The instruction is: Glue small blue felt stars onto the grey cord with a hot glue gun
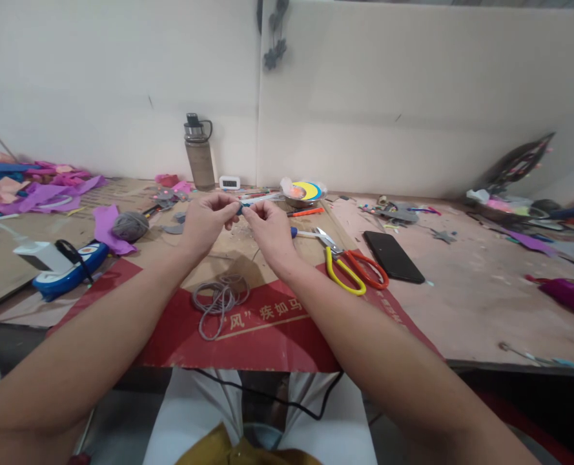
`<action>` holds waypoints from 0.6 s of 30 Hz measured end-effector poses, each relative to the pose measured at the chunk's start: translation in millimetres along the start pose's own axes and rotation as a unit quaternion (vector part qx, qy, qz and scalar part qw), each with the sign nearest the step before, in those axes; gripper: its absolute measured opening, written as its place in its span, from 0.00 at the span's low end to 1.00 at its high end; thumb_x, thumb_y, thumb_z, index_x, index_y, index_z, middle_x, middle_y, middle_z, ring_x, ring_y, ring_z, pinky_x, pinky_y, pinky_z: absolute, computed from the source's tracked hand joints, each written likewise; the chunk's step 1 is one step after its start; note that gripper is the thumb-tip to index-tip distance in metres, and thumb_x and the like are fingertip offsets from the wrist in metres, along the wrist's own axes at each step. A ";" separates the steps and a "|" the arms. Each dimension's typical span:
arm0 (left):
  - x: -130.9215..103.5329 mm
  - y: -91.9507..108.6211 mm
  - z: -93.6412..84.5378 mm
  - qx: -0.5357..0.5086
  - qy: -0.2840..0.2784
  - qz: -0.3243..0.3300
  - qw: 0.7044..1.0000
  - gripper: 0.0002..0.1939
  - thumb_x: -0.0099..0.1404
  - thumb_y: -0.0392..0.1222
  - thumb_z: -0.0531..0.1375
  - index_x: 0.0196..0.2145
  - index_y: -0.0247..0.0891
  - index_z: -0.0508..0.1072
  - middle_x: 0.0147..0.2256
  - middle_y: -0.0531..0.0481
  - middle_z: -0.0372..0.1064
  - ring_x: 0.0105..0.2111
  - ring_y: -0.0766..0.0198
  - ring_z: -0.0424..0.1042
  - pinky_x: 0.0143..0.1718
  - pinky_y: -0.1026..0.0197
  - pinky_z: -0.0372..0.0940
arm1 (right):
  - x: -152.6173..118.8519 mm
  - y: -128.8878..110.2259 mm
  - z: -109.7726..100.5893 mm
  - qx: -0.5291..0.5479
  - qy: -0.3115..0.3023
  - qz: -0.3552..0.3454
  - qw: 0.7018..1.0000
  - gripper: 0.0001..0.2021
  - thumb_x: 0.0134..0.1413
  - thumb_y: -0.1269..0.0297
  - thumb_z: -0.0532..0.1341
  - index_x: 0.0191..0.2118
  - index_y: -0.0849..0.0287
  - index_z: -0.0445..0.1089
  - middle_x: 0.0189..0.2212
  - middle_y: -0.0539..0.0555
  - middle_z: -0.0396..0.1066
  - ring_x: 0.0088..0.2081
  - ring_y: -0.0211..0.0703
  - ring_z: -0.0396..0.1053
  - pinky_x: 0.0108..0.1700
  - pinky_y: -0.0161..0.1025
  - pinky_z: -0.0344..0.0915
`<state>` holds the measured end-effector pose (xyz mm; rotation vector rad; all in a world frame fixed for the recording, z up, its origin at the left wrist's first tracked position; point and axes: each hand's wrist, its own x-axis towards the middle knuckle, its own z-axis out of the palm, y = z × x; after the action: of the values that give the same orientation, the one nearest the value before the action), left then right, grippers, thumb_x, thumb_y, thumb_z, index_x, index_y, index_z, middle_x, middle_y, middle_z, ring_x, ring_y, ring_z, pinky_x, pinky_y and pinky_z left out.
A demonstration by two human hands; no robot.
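Pinching small blue piece [241, 209], mostly hidden: fingers [229, 210] of left hand [208, 221] and right hand [270, 229] closed on it, above surface [465, 300]. Grey cord [223, 299] coiled near front edge, ends indistinct.

Mid-frame, the left hand [204, 223] and right hand [271, 232] cover most of a blue piece [240, 209] at their fingertips; it may be felt, but too little shows. The clock [229, 183], upper centre, has digits too small to read. The top edge cuts the hanging ornament [274, 57], the right edge the purple pouch [568, 298]. Lower centre, the right arm [359, 329] hides some lettering [262, 314].
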<state>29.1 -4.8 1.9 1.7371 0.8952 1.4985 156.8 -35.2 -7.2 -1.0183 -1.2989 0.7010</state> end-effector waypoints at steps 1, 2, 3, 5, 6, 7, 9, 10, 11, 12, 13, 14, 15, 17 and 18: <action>0.3 -1.0 -0.1 -0.007 -0.003 -0.001 1.000 0.04 0.55 0.38 0.63 0.26 0.35 0.74 0.19 0.53 0.67 0.17 0.72 0.62 0.19 0.67 0.58 | 0.1 0.0 -0.4 0.001 0.001 -0.002 1.000 0.08 0.51 0.64 0.60 0.25 0.58 0.61 0.21 0.45 0.59 0.24 0.32 0.55 0.30 0.35 0.54; 0.6 -1.8 -0.2 -0.013 -0.005 0.000 1.000 0.04 0.55 0.38 0.63 0.26 0.35 0.73 0.19 0.53 0.67 0.17 0.72 0.62 0.19 0.67 0.58 | 0.3 0.1 -0.9 0.000 0.002 -0.004 1.000 0.09 0.51 0.64 0.60 0.24 0.58 0.61 0.21 0.45 0.59 0.24 0.32 0.54 0.30 0.35 0.54; 0.7 -2.5 -0.2 -0.016 -0.007 -0.001 1.000 0.04 0.55 0.38 0.63 0.26 0.35 0.73 0.19 0.53 0.67 0.17 0.72 0.63 0.20 0.67 0.58 | 0.6 0.4 -1.4 -0.001 0.005 -0.007 1.000 0.09 0.51 0.63 0.60 0.24 0.58 0.62 0.21 0.45 0.59 0.24 0.32 0.54 0.30 0.35 0.54; 0.7 -3.3 -0.1 -0.019 -0.009 -0.004 1.000 0.04 0.54 0.38 0.63 0.26 0.35 0.74 0.19 0.53 0.67 0.17 0.72 0.63 0.20 0.67 0.58 | 1.2 1.1 -2.3 -0.009 0.009 -0.008 1.000 0.10 0.51 0.62 0.61 0.24 0.58 0.62 0.20 0.45 0.59 0.24 0.32 0.54 0.30 0.35 0.54; 0.5 -3.5 0.0 -0.019 -0.009 -0.005 1.000 0.04 0.54 0.38 0.63 0.27 0.35 0.74 0.19 0.53 0.67 0.17 0.72 0.63 0.20 0.67 0.58 | 1.4 1.4 -2.6 -0.015 0.012 -0.007 1.000 0.10 0.51 0.61 0.61 0.24 0.58 0.62 0.20 0.45 0.60 0.24 0.32 0.55 0.30 0.35 0.54; 0.3 -3.6 0.1 -0.019 -0.010 -0.006 1.000 0.04 0.54 0.38 0.63 0.27 0.35 0.74 0.18 0.53 0.67 0.17 0.72 0.63 0.20 0.67 0.58 | 1.6 1.6 -2.9 -0.021 0.013 -0.005 1.000 0.11 0.51 0.61 0.61 0.23 0.58 0.61 0.20 0.45 0.60 0.25 0.32 0.55 0.30 0.35 0.54; 0.0 -3.4 0.3 -0.020 -0.011 -0.004 1.000 0.04 0.54 0.38 0.63 0.27 0.35 0.74 0.18 0.53 0.67 0.17 0.72 0.62 0.20 0.67 0.58 | 1.9 1.9 -3.4 -0.031 0.016 -0.001 0.999 0.12 0.51 0.60 0.61 0.23 0.58 0.61 0.21 0.45 0.60 0.25 0.33 0.55 0.31 0.35 0.55; -0.1 -3.1 0.4 -0.021 -0.012 -0.002 1.000 0.04 0.54 0.38 0.63 0.27 0.35 0.74 0.18 0.53 0.67 0.17 0.72 0.62 0.20 0.66 0.58 | 2.0 1.9 -3.6 -0.035 0.017 0.001 0.999 0.12 0.51 0.60 0.61 0.23 0.58 0.61 0.21 0.45 0.60 0.25 0.33 0.56 0.31 0.35 0.55; -0.2 -2.7 0.3 -0.020 -0.014 -0.002 1.000 0.04 0.54 0.38 0.63 0.27 0.35 0.74 0.18 0.53 0.66 0.17 0.72 0.62 0.20 0.66 0.58 | 2.1 2.0 -3.8 -0.038 0.020 0.001 0.999 0.12 0.51 0.60 0.61 0.23 0.58 0.61 0.21 0.46 0.60 0.25 0.33 0.56 0.31 0.35 0.55; -0.2 -2.3 0.3 -0.019 -0.016 -0.003 1.000 0.04 0.54 0.38 0.63 0.27 0.35 0.74 0.18 0.53 0.66 0.17 0.72 0.62 0.20 0.66 0.58 | 2.3 2.0 -4.1 -0.040 0.022 0.002 0.999 0.11 0.50 0.60 0.61 0.23 0.58 0.61 0.20 0.46 0.60 0.26 0.33 0.56 0.31 0.35 0.55; -0.2 -1.7 0.1 -0.016 -0.019 -0.006 1.000 0.04 0.54 0.38 0.63 0.27 0.35 0.74 0.19 0.53 0.67 0.17 0.72 0.62 0.20 0.66 0.58 | 2.5 2.2 -4.3 -0.040 0.024 0.001 0.999 0.11 0.50 0.60 0.61 0.23 0.58 0.61 0.20 0.45 0.60 0.26 0.33 0.56 0.31 0.35 0.55; -0.2 -1.1 0.0 -0.013 -0.021 -0.008 1.000 0.04 0.54 0.38 0.63 0.27 0.35 0.74 0.19 0.53 0.67 0.18 0.72 0.62 0.21 0.66 0.58 | 2.8 2.4 -4.5 -0.038 0.026 0.000 0.999 0.11 0.50 0.61 0.61 0.22 0.58 0.61 0.20 0.45 0.60 0.25 0.33 0.56 0.31 0.35 0.55; -0.2 -0.5 -0.1 -0.009 -0.023 -0.010 1.000 0.04 0.54 0.39 0.63 0.27 0.35 0.74 0.19 0.53 0.67 0.18 0.72 0.62 0.21 0.66 0.58 | 3.0 2.7 -4.8 -0.036 0.028 -0.001 0.999 0.11 0.50 0.61 0.61 0.22 0.58 0.61 0.20 0.45 0.60 0.25 0.33 0.56 0.31 0.35 0.55; -0.1 0.4 -0.4 -0.008 -0.028 -0.009 1.000 0.04 0.55 0.38 0.63 0.27 0.35 0.74 0.19 0.53 0.67 0.18 0.72 0.62 0.21 0.66 0.59 | 3.5 3.0 -5.2 -0.032 0.031 -0.001 0.999 0.12 0.49 0.60 0.61 0.21 0.58 0.61 0.20 0.45 0.60 0.25 0.33 0.56 0.31 0.35 0.55; -0.1 0.8 -0.6 -0.011 -0.031 -0.008 0.999 0.04 0.55 0.38 0.63 0.27 0.35 0.74 0.19 0.53 0.67 0.18 0.72 0.62 0.21 0.66 0.59 | 3.6 3.0 -5.4 -0.030 0.032 -0.001 0.999 0.12 0.49 0.60 0.62 0.21 0.58 0.62 0.19 0.45 0.59 0.25 0.33 0.56 0.31 0.35 0.55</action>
<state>28.6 -5.3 2.6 1.7468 0.8546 1.4304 163.0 -31.9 -8.1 -1.0794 -1.2723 0.6263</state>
